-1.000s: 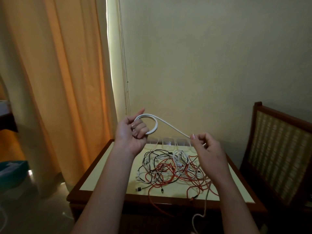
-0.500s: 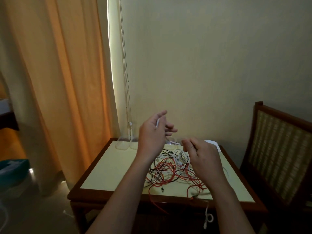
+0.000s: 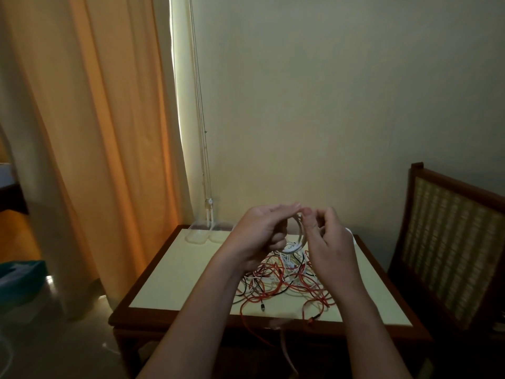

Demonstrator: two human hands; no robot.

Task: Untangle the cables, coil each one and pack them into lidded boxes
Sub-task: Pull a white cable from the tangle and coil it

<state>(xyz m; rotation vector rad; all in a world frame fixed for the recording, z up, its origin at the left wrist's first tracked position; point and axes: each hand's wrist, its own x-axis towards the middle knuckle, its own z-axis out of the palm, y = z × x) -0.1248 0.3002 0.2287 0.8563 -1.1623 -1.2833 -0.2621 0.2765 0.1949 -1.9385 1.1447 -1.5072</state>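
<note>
Left hand [image 3: 261,233] and right hand [image 3: 332,242] hold a loop of white cable [image 3: 291,248] in the air.
Both hands grip the loop, fingers curled round it. Directly beneath, a tangle of cables [image 3: 284,281], red, black and white, lies on the surface [image 3: 177,272]; clear boxes [image 3: 197,236] stand at its far left corner.

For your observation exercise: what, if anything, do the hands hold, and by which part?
A white cable: the left hand grips its coiled loop, and the right hand seems to pinch the loop's upper side.
</note>
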